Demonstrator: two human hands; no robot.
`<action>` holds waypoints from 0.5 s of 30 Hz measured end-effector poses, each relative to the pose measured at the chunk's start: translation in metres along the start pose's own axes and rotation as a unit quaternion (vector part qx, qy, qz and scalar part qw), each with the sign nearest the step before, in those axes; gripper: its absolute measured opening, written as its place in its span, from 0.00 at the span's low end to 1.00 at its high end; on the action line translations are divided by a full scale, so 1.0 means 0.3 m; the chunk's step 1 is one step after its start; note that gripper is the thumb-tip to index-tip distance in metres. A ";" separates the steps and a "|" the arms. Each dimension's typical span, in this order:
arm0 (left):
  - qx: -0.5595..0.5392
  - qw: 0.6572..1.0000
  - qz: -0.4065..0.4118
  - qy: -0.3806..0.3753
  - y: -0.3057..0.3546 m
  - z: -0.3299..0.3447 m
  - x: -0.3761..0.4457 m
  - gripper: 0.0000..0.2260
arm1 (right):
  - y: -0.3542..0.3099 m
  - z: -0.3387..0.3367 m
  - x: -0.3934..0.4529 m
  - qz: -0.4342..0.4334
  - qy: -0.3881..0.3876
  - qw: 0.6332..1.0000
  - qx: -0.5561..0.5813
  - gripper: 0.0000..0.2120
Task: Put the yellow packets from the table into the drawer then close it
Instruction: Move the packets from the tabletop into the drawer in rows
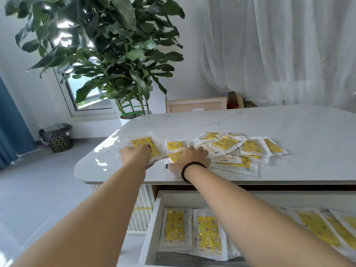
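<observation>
Yellow plastic-wrapped packets (233, 149) scattered mid-frame on glossy white rounded counter (289, 124); more lie in open white drawer (154, 224) at bottom. Left hand (134, 154) grips packet stack at left. Right hand (190, 158), black bead bracelet (189, 170) on wrist, presses flat on packets.

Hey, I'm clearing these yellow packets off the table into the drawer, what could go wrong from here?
1. The packets under the left hand lie close to the table edge, so a sweep might push some onto the floor.
2. The loose pile of packets overlaps and looks slippery; grabbing many at once may drop a few.
3. The packets in the drawer lie stacked unevenly, so one sticking up could catch when it closes.
</observation>
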State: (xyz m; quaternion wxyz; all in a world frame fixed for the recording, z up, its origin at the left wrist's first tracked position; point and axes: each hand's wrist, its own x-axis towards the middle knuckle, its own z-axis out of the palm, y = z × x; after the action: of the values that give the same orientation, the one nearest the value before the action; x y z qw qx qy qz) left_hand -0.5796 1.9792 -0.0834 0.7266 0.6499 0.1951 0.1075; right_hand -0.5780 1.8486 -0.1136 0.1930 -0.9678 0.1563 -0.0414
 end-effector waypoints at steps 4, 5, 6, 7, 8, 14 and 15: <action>0.038 0.999 0.015 0.005 0.001 -0.008 0.052 0.20 | 0.011 -0.064 0.053 0.004 -0.074 0.997 0.024 0.42; 0.045 0.999 0.016 0.007 -0.001 -0.012 0.065 0.21 | 0.021 -0.085 0.062 -0.001 -0.085 0.996 0.035 0.41; 0.045 0.999 0.014 0.007 -0.002 -0.016 0.078 0.21 | 0.029 -0.103 0.070 -0.003 -0.089 0.995 0.040 0.41; 0.044 0.999 0.013 0.006 -0.003 -0.020 0.088 0.21 | 0.039 -0.119 0.082 0.002 -0.093 0.995 0.041 0.41; 0.047 0.999 0.015 0.004 -0.003 -0.023 0.097 0.20 | 0.048 -0.135 0.093 0.011 -0.101 0.994 0.051 0.41; 0.042 0.998 0.036 0.000 0.018 -0.040 0.110 0.19 | -0.022 -0.190 0.188 0.059 -0.054 0.949 0.306 0.30; 0.040 0.999 0.034 0.003 0.017 -0.047 0.112 0.18 | -0.042 -0.183 0.197 0.056 -0.046 0.950 0.304 0.29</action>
State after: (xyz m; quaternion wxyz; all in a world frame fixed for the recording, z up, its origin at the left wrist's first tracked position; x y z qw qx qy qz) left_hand -0.5550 2.0063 -0.0843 0.6956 0.6843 0.1786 0.1262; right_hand -0.5259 1.8211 -0.0567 0.4868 -0.8539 0.1810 -0.0315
